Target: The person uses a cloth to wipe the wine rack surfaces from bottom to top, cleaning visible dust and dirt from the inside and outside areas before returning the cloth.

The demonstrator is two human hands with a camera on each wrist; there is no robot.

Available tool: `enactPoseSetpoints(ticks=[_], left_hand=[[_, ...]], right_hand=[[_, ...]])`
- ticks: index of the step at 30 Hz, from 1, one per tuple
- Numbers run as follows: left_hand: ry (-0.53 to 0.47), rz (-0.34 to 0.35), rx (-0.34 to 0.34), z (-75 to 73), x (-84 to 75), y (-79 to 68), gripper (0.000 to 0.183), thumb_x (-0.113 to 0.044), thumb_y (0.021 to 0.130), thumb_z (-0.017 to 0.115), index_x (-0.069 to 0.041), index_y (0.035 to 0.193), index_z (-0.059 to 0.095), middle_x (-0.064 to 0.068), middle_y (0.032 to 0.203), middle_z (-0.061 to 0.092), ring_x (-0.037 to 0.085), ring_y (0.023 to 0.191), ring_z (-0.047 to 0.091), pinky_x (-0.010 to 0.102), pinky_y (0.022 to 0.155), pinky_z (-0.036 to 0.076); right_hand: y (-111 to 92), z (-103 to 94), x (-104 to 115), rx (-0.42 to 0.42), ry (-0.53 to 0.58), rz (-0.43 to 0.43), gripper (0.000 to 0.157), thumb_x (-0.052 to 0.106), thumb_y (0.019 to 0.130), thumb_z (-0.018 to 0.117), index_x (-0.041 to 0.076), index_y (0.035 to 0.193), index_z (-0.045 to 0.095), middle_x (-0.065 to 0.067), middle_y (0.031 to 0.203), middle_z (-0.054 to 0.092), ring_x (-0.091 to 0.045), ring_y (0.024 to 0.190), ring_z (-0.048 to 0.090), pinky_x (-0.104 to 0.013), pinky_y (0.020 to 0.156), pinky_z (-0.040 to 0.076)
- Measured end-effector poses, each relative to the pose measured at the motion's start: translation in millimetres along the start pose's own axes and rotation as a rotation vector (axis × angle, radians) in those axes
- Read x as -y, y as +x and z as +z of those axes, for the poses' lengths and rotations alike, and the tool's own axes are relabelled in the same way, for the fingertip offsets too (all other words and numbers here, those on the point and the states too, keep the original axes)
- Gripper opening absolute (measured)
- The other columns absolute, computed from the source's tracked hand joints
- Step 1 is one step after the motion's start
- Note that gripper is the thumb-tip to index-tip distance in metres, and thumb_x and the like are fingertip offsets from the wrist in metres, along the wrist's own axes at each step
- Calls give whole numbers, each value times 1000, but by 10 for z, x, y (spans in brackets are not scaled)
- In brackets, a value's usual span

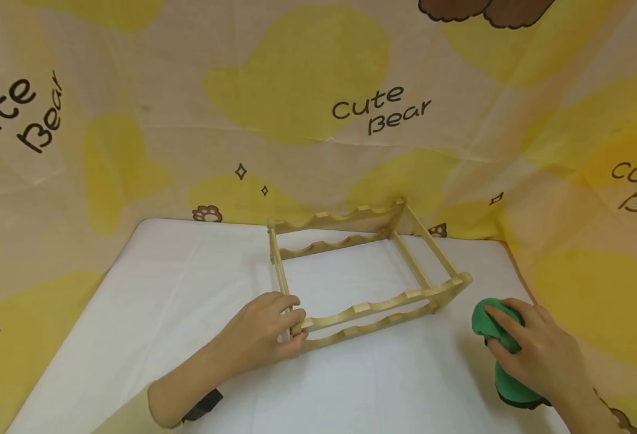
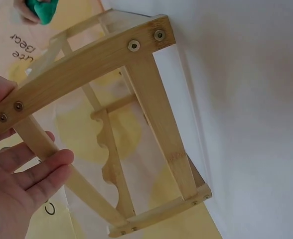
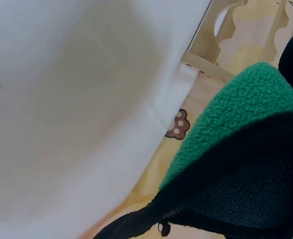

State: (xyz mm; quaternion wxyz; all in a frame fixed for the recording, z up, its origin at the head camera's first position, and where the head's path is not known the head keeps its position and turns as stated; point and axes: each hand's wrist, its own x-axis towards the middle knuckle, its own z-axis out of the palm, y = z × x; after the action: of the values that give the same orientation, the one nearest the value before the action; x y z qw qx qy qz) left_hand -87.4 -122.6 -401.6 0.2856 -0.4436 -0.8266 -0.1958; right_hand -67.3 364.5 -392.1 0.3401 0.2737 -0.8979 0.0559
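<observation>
A light wooden rack (image 1: 362, 308) with scalloped rails stands tilted on the white table. My left hand (image 1: 266, 328) grips its near left corner. In the left wrist view the thumb is at the end piece's top and the fingers (image 2: 52, 169) curl by a slat below, close to two screw heads. Bunched in my right hand (image 1: 546, 343) is a green cloth (image 1: 508, 383), held to the right of the rack over the table. Close up in the right wrist view, the cloth (image 3: 246, 109) looks fuzzy, with black edging and a dark side; that hand is hidden there.
Yellow-patterned fabric (image 1: 307, 78) printed with "Cute Bear" hangs behind and on both sides of the white table (image 1: 188, 283). The rack's back end stands close to the rear fabric. A black object (image 1: 204, 405) shows beneath the left forearm.
</observation>
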Motion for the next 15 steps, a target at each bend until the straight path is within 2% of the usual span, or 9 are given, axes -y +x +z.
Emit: enactPoseSetpoints(ticks=[6,11,15], left_hand=[[-39,-49,38,-25,118,-27,15,-19,84,77,-12,91,66,6,104,70,24,100,70,36,90,61],[-75,-53,44,-15,212,-49,11,-17,89,72,-10,91,63,8,107,70,26,104,69,39,91,61],[-105,-58,53,-30,279,-49,11,-16,90,70,-11,88,61,9,110,70,26,104,68,40,92,60]], right_hand=[[-37,-8,24,-4,36,-28,63,59,101,43,8,105,80,-18,110,70,-35,85,67,-51,54,56],[-48,-13,55,27,76,-55,61,55,102,44,6,104,80,-19,109,70,-33,85,65,-48,60,55],[-68,16,76,43,88,-70,61,54,102,43,6,105,80,-19,108,70,-32,85,65,-47,59,56]])
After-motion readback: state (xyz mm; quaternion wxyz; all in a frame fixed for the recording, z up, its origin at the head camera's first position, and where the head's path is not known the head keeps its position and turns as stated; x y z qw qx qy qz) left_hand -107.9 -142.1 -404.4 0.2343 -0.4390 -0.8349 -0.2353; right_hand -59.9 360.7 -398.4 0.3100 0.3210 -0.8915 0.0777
